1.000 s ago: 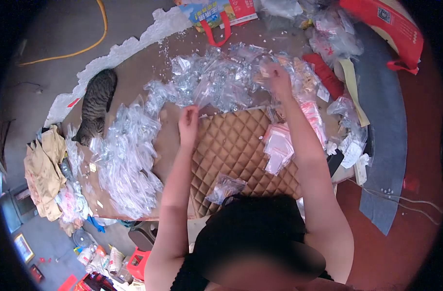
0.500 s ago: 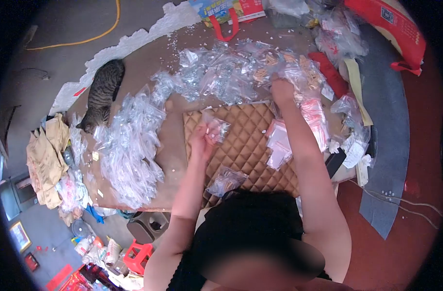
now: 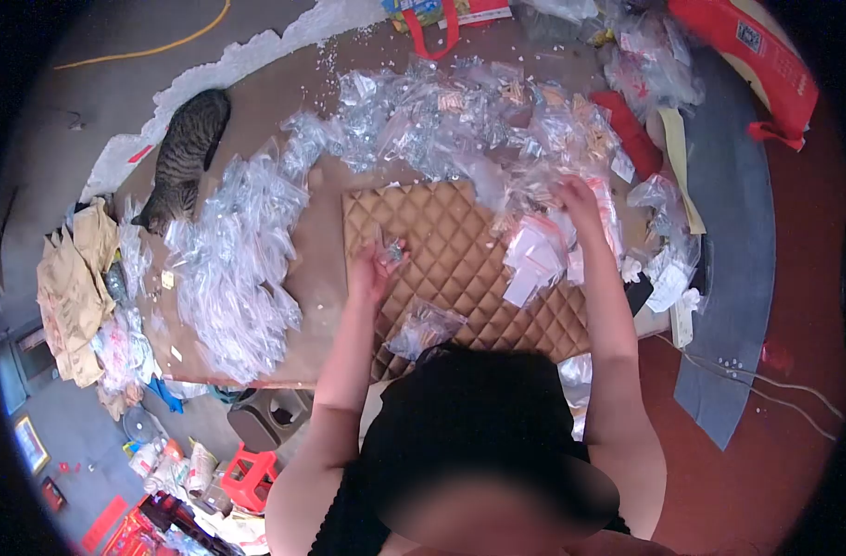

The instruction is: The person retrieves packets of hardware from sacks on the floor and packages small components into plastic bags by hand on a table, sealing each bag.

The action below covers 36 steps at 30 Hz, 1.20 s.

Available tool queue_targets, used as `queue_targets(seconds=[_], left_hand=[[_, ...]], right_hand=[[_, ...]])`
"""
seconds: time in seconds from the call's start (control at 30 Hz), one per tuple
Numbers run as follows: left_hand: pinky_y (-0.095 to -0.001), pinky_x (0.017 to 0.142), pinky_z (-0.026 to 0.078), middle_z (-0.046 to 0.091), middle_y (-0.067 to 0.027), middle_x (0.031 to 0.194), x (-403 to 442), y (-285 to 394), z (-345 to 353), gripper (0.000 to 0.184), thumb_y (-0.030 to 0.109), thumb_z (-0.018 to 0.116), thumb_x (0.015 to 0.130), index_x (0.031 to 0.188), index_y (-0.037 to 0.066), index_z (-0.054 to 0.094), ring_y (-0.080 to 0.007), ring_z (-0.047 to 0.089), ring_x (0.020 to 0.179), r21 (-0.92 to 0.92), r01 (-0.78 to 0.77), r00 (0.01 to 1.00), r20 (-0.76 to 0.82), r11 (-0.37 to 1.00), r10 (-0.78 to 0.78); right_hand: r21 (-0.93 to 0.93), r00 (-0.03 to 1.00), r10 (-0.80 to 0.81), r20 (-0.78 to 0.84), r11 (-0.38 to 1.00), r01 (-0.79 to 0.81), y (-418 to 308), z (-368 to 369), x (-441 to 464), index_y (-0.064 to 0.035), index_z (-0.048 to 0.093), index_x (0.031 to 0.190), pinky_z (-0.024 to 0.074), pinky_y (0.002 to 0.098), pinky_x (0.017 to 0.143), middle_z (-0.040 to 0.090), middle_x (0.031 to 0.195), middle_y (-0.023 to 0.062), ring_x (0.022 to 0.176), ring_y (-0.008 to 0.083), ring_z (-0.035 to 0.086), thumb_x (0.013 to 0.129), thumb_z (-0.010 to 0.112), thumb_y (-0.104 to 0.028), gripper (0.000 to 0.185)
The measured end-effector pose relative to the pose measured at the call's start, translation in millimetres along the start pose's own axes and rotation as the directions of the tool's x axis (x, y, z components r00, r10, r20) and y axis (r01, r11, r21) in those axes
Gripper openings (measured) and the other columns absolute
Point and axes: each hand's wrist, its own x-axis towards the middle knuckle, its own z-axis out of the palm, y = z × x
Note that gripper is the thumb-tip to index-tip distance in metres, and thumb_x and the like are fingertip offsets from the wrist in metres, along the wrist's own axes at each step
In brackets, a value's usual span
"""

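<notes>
My left hand point(image 3: 375, 269) is closed on a small clear plastic bag point(image 3: 393, 248) with small metallic-looking bits in it, above the left side of the brown quilted mat point(image 3: 441, 222). Over the clear bags on the right is my right hand point(image 3: 579, 199), its fingers bent together; what they hold is too small to make out. Just below that hand, flat clear bags with white labels point(image 3: 532, 255) overlap the mat's right edge. Another clear bag point(image 3: 425, 329) with brownish contents lies on the mat near my body.
Filled clear bags point(image 3: 423, 120) spread across the table's far side, some with tan pegs. A long heap of clear bags point(image 3: 242, 269) lies left of the mat. A tabby cat point(image 3: 187, 157) lies beyond it. A red stool point(image 3: 249, 474) stands at lower left.
My right hand has drawn back from the far bags, right and nearer to me. Some clear bags now reach over the mat's far right corner. My left hand still holds its bag.
</notes>
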Motion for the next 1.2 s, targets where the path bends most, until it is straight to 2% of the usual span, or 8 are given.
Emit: queue_targets(seconds=[0.23, 0.33, 0.47, 0.57, 0.73, 0.8, 0.97, 1.2], left_hand=[[-0.0388, 0.07, 0.062, 0.064, -0.017, 0.111, -24, 0, -8, 0.04, 0.009, 0.054, 0.095, 0.133, 0.004, 0.042, -0.0268, 0.068, 0.094, 0.171, 0.027, 0.997, -0.077, 0.985, -0.014], [-0.0361, 0.081, 0.057, 0.064, -0.0104, 0.114, -34, -9, -8, 0.048, 0.0, 0.056, 0.09, 0.136, 0.006, 0.046, -0.0196, 0.066, 0.092, 0.35, 0.101, 0.969, -0.245, 0.931, -0.013], [-0.0237, 0.075, 0.05, 0.067, -0.0035, 0.098, -41, -27, -21, 0.026, 0.005, 0.061, 0.091, 0.117, 0.004, 0.062, -0.0105, 0.063, 0.083, 0.63, -0.141, 0.99, 0.074, 0.763, 0.122], [-0.0231, 0.08, 0.048, 0.069, -0.0003, 0.092, -61, -14, -6, 0.016, 0.01, 0.062, 0.094, 0.106, 0.001, 0.069, -0.0081, 0.062, 0.085, 0.74, -0.248, 0.968, 0.161, 0.625, 0.192], [-0.0263, 0.087, 0.048, 0.067, -0.005, 0.106, -83, -5, -9, 0.018, 0.011, 0.062, 0.093, 0.108, 0.002, 0.068, -0.0142, 0.061, 0.098, 0.774, -0.559, 0.819, 0.462, 0.295, 0.339], [-0.0269, 0.087, 0.048, 0.067, -0.005, 0.105, -82, -3, -17, 0.018, 0.01, 0.061, 0.093, 0.107, 0.002, 0.068, -0.0146, 0.061, 0.098, 0.784, -0.569, 0.815, 0.499, 0.248, 0.294], [-0.0298, 0.082, 0.05, 0.069, -0.0093, 0.095, -75, 1, -18, 0.013, 0.01, 0.06, 0.093, 0.1, 0.003, 0.068, -0.02, 0.066, 0.089, 0.841, -0.405, 0.914, 0.38, 0.358, 0.142], [-0.0404, 0.081, 0.051, 0.068, -0.0142, 0.092, -17, -7, -5, 0.02, 0.013, 0.064, 0.086, 0.104, 0.005, 0.065, -0.0355, 0.065, 0.089, 0.824, -0.55, 0.781, 0.564, -0.134, 0.266]], right_hand=[[-0.117, 0.985, 0.066, 0.159, 0.992, -0.048, -9, 10, -80, -0.0099, 0.059, 0.12, 0.0481, 0.0287, 0.075, 0.061, 0.099, 0.0018, 0.089, 0.0118, 0.058, 0.086, 0.07, -0.021, 0.037], [-0.17, 0.942, -0.325, 0.082, 0.927, 0.334, 18, 63, -61, -0.0101, 0.057, 0.124, 0.0491, 0.0367, 0.085, 0.063, 0.116, 0.0088, 0.1, 0.0226, 0.062, 0.086, 0.07, -0.021, 0.042], [-0.541, 0.966, -0.26, -0.01, 0.814, 0.213, -1, 115, -25, -0.016, 0.065, 0.116, 0.0508, 0.0402, 0.078, 0.069, 0.1, 0.0149, 0.091, 0.0334, 0.065, 0.082, 0.068, -0.028, 0.035], [-0.463, 0.911, -0.413, -0.017, 0.811, 0.359, -37, 134, -55, -0.0107, 0.067, 0.105, 0.0489, 0.0416, 0.083, 0.067, 0.105, 0.0122, 0.094, 0.0332, 0.062, 0.083, 0.067, -0.026, 0.027], [-0.683, 0.79, -0.542, 0.286, 0.463, 0.565, -31, 116, -128, -0.0134, 0.069, 0.101, 0.0495, 0.0425, 0.076, 0.067, 0.101, 0.0085, 0.088, 0.032, 0.062, 0.086, 0.062, -0.018, 0.017], [-0.701, 0.827, -0.299, 0.476, 0.439, 0.562, -5, 103, -158, -0.0114, 0.069, 0.1, 0.0498, 0.0422, 0.077, 0.067, 0.099, 0.0082, 0.09, 0.0315, 0.062, 0.086, 0.061, -0.017, 0.016], [-0.571, 0.857, -0.377, 0.351, 0.639, 0.515, 33, 66, -211, -0.0088, 0.068, 0.1, 0.0507, 0.0366, 0.078, 0.067, 0.097, 0.0106, 0.091, 0.0298, 0.063, 0.089, 0.062, -0.019, 0.017], [-0.388, 0.987, -0.157, 0.008, 0.91, 0.148, 53, 21, -242, -0.0092, 0.061, 0.117, 0.0493, 0.0329, 0.085, 0.069, 0.105, 0.0121, 0.097, 0.0263, 0.066, 0.088, 0.064, -0.019, 0.031]])
